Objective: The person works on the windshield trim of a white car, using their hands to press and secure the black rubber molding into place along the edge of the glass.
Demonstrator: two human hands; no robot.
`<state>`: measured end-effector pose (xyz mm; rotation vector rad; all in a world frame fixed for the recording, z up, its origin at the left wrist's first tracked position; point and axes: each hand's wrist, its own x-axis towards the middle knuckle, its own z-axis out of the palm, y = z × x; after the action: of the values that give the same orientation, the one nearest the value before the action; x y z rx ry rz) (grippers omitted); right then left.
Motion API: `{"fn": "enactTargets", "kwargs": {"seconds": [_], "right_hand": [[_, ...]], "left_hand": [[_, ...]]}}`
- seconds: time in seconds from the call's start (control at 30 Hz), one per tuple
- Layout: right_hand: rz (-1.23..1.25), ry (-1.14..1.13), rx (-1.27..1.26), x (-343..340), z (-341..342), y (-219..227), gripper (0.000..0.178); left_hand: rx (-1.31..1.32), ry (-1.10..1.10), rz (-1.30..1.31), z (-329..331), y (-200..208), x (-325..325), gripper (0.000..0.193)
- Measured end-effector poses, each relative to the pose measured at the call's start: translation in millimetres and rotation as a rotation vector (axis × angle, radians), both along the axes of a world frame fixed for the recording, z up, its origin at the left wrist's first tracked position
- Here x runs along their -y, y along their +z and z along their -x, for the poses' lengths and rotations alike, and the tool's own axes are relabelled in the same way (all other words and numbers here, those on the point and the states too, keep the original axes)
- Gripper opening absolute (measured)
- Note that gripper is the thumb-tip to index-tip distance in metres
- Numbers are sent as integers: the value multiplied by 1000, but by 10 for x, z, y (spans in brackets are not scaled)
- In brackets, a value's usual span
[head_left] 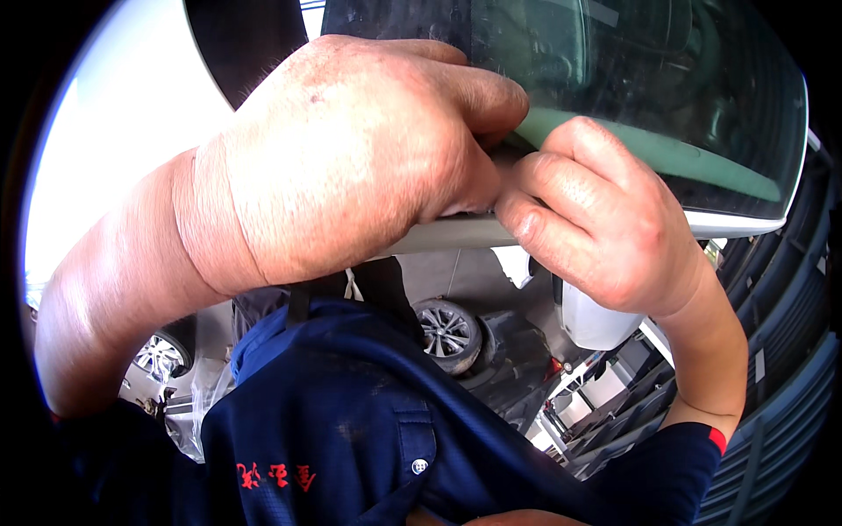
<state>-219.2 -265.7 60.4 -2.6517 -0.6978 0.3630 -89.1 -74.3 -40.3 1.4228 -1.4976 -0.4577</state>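
Note:
My left hand [360, 158] is large in the upper middle, its fingers curled over the lower edge of a car's dark glass [640, 79]. My right hand [605, 219] comes in from the right, with bent fingers pressed together. The fingertips of both hands meet at the glass edge, next to a pale trim strip [456, 235]. Whatever they pinch there is hidden behind the fingers. A pale green band [675, 162] shows through or on the glass just above my right hand.
A white car panel [114, 123] fills the left side. Below my right hand hangs a white mirror-like housing [596, 317]. Lower down are a loose-looking wheel [445, 336], dark parts [517, 364], another wheel [164, 352] and clear plastic sheeting [206, 399]. Dark slatted racking [789, 351] lines the right.

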Motion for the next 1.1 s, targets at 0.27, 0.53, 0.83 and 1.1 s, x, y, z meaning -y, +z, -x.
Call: {"fn": "enactTargets", "kwargs": {"seconds": [0.27,0.53,0.83,1.1], "right_hand": [[-8,-26,-159,-2,-106,14,29],[-15,-79,-170,21,-100,32,28],[-98,-121,-178,39,-92,68,26],[-131,-134,-188,15,-136,70,21]], "left_hand": [[127,20,-20,-36,3,-7,17],[44,-39,-30,-30,2,-16,14],[48,-98,-101,-76,117,-23,22],[116,-125,-182,-111,180,-22,24]]}}
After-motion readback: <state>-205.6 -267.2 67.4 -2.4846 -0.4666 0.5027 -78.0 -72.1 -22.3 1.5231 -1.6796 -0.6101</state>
